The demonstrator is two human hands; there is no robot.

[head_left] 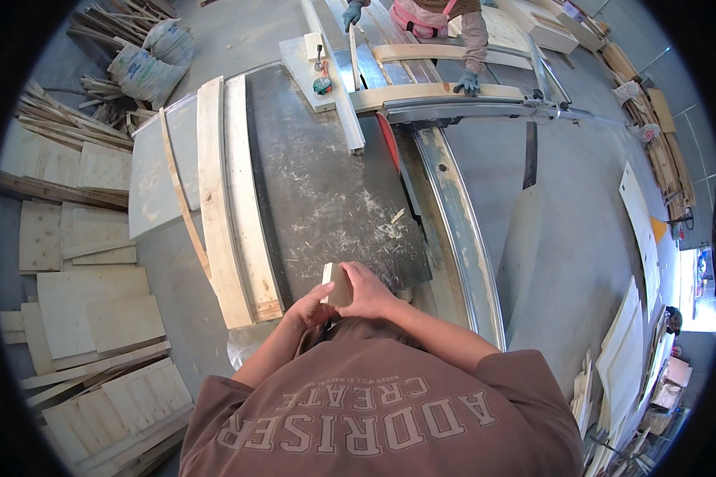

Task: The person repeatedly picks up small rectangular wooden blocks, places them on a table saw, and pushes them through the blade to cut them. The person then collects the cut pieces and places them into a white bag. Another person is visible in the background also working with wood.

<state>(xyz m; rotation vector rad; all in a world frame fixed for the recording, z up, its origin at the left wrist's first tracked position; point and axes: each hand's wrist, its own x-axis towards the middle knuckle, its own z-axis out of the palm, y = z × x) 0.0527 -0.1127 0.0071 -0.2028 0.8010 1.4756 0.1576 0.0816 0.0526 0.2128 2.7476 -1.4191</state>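
1. Dark grey sheet forms the saw table (310, 171), set flat in front of the wearer, presumably so that timber can be supported on it.
2. Two long pale boards (212, 183) are laid side by side along the table's left, apparently so that they are kept together within reach.
3. At the far side, a plank (437, 93) is laid crosswise and steadied by a co-worker's gloved hand (468, 83), probably so that slipping is prevented.
4. A red upright guard (388, 141) is fitted beside the table's right edge, likely as a shield; no blade can be made out.
5. By the left hand (314, 304) and right hand (367, 292), a small wooden block (340, 288) is pinched from both sides; the lower fingertips are hidden.
6. The block is held before the chest, over the table's near edge, perhaps for close viewing; whether the table is touched cannot be told.
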